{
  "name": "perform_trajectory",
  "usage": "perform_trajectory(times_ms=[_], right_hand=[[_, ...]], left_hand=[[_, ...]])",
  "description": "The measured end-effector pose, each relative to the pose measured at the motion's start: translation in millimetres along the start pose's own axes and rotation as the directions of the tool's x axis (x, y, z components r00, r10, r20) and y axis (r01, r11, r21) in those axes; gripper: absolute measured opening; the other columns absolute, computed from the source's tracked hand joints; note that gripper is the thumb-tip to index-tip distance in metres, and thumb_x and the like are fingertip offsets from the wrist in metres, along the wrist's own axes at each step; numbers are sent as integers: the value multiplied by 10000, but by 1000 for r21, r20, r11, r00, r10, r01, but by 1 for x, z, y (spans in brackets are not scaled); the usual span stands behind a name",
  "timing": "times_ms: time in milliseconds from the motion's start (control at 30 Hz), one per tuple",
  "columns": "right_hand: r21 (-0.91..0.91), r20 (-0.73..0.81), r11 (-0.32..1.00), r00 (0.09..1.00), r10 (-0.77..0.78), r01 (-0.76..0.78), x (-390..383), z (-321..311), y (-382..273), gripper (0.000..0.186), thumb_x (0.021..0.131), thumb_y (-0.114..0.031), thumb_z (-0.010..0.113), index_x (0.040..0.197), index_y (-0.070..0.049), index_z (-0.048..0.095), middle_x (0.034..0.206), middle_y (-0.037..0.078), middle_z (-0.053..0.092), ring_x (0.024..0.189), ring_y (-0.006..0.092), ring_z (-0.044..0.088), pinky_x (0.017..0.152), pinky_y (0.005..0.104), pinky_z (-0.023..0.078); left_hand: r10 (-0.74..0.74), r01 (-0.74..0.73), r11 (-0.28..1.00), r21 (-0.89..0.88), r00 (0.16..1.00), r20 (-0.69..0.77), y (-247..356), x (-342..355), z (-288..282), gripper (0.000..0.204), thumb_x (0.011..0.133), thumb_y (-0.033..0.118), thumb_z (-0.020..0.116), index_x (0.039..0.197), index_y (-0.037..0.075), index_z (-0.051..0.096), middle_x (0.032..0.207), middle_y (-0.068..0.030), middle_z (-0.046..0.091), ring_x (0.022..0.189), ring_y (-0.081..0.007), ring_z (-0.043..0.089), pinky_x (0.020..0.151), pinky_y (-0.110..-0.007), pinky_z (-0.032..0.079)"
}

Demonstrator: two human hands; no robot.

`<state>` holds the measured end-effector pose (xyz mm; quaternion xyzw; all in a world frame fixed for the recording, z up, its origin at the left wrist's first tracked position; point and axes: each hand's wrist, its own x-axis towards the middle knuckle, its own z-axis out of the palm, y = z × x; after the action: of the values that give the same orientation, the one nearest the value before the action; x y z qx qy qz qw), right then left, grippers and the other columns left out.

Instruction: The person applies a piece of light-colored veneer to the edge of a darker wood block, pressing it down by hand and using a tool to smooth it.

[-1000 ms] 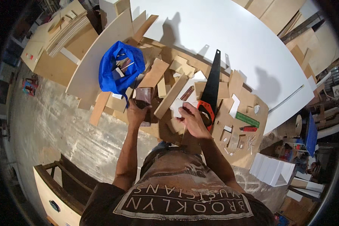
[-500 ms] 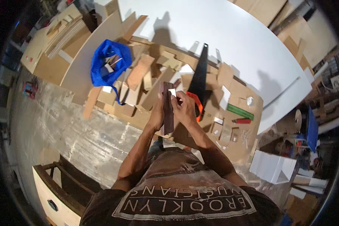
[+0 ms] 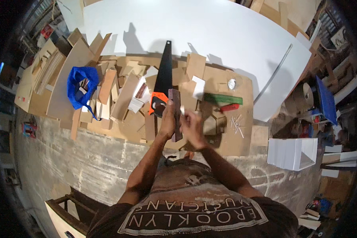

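Observation:
My left hand [image 3: 167, 122] is closed around a long dark brown wooden block [image 3: 175, 95], held lengthwise in front of me above the table. Its thumb lies along the block's face. On the block's right side, my right hand [image 3: 192, 127] pinches a small white piece [image 3: 182, 110]; motion blurs the fingers. Whether the white piece touches the block I cannot tell. Just beyond the left hand lies a handsaw with a black blade [image 3: 164, 73] and an orange handle [image 3: 159, 96], partly behind the block.
Cardboard [image 3: 242, 139] covers the worktable. Wood offcuts [image 3: 125, 95] and a blue bag [image 3: 70, 89] of scraps lie left. To the right are a green strip [image 3: 223, 99], a red-handled tool [image 3: 229, 107] and thin white sticks [image 3: 237, 126]. A large white panel [image 3: 226, 31] stretches behind.
The view has swung right, so the table's things sit further left. My right hand and the white piece have moved nearer me along the block. My left hand keeps its hold.

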<state>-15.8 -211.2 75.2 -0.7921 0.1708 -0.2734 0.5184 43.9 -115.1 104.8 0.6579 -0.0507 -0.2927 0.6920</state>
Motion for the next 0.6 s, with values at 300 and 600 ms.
perform_trajectory(times_ms=[300, 600], right_hand=[[78, 87, 979, 980, 180, -187, -3, -56, -4, 220, 928, -207, 621, 915, 12, 628, 682, 146, 606, 585, 233, 630, 511, 371, 468], [624, 394, 535, 821, 413, -569, 49, -115, -14, 144, 919, -178, 672, 948, -46, 620, 841, 19, 582, 621, 135, 579, 517, 272, 404]], left_hand=[[73, -69, 996, -58, 995, 66, -22, 9, 37, 671, 1039, 523, 289, 1424, -19, 385, 1243, -107, 551, 1064, -184, 548, 932, -332, 454], [57, -24, 977, -214, 987, 148, -28, -14, 42, 609, 1013, 581, 308, 1214, 54, 537, 956, -64, 607, 863, -151, 585, 758, -310, 483]])
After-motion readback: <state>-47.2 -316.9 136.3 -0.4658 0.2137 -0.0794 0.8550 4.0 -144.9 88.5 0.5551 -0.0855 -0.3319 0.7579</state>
